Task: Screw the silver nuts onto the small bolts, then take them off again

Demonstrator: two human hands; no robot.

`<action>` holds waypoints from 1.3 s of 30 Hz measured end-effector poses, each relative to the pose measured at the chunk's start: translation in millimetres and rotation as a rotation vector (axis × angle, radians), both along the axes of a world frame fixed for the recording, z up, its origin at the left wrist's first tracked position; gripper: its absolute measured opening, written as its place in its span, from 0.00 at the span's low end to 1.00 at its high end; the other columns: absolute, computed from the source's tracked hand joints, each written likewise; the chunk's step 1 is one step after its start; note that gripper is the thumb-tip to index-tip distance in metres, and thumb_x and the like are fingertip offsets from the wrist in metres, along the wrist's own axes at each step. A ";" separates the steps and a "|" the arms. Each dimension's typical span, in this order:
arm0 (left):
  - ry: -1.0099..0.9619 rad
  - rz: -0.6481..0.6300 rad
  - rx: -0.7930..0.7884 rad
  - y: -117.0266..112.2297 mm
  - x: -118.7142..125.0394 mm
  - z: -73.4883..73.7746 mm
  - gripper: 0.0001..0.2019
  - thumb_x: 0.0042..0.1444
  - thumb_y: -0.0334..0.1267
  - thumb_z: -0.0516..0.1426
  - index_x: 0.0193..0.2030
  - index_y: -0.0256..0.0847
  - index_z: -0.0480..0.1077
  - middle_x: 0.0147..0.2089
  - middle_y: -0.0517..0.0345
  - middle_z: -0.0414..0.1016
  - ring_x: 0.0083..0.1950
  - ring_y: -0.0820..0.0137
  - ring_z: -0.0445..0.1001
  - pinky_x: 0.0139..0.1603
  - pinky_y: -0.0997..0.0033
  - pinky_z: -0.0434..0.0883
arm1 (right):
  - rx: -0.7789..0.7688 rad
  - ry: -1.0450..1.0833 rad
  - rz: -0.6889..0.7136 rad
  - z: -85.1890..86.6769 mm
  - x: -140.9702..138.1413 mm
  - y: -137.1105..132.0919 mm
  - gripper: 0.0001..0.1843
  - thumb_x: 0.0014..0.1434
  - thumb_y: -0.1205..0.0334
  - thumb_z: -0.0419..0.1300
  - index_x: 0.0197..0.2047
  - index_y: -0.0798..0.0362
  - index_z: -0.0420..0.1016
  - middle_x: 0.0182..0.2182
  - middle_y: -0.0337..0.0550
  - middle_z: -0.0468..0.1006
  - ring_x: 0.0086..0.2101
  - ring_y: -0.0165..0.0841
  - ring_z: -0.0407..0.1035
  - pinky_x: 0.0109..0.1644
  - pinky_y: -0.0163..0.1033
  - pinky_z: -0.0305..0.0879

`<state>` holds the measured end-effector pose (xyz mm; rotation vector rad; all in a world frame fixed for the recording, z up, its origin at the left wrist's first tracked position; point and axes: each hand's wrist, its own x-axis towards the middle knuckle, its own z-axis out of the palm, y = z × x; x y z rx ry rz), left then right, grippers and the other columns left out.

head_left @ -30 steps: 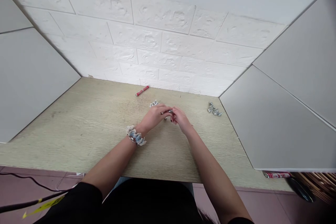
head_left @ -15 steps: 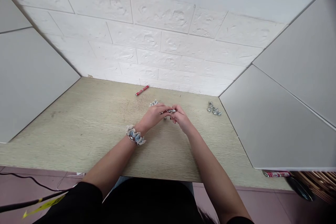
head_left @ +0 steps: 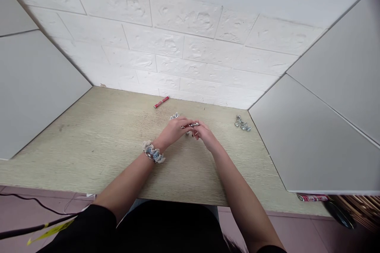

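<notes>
Near the middle of the tabletop my left hand (head_left: 175, 130) and my right hand (head_left: 204, 134) meet with bent fingers. Between their fingertips is a small silver bolt-like piece (head_left: 194, 125), gripped from both sides and partly covered. Just behind my left hand, a group of small silver threaded pieces (head_left: 175, 116) sticks up from the table, its near part hidden by the hand. Another small metal bit (head_left: 187, 133) shows beneath the fingers, too covered to make out. My left wrist wears a pale blue and white scrunchie (head_left: 154, 153).
Several silver screw-like pieces with round bases (head_left: 242, 123) lie on the table (head_left: 118, 134) at right. A red tube (head_left: 161, 102) lies near the white brick-pattern wall (head_left: 166, 43). Grey panels (head_left: 326, 130) flank both sides. A wicker basket (head_left: 359, 209) stands at lower right.
My right fingers have shifted slightly around the small bolt-like piece, which now points a little upward at its right end. My left hand stays nearly still.
</notes>
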<state>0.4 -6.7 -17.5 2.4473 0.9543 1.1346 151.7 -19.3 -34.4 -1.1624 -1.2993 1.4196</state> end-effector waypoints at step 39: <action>0.081 -0.020 -0.016 -2.1 0.0 2.0 0.10 0.56 0.38 0.53 0.42 0.39 0.71 0.34 0.56 0.70 0.34 0.73 0.69 0.36 0.76 0.65 | -0.144 -0.043 -0.093 0.6 6.1 4.5 0.12 0.46 0.54 0.53 0.25 0.52 0.54 0.17 0.34 0.62 0.17 0.25 0.57 0.20 0.32 0.49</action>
